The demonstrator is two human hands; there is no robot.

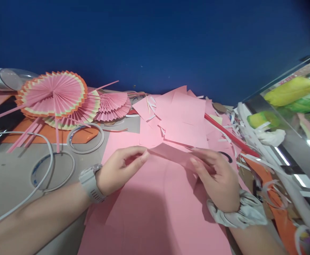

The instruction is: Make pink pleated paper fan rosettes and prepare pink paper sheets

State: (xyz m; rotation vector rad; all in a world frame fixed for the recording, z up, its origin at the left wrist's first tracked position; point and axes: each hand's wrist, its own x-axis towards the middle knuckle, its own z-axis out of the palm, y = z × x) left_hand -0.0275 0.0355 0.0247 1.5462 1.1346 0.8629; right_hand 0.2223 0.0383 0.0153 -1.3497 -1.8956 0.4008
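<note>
A small piece of pink paper point(172, 154) is stretched between my two hands, raised a little above the larger pink sheets point(155, 212). My left hand point(123, 168), with a grey watch at the wrist, pinches its left corner between thumb and fingers. On the other side my right hand point(217, 177) grips the right end, thumb on the near face and fingers behind. A pale scrunchie point(240, 212) circles the right wrist. Just beyond the hands, loose pink squares of paper point(185, 120) lie in an overlapping heap.
Pleated paper fans point(52, 94) with pink sticks stand at the back left. Tape rings point(86, 138) and a white cable point(42, 177) lie left. A red strip point(231, 136), paper scraps and orange paper point(280, 216) crowd the right. A blue panel point(155, 42) rises behind.
</note>
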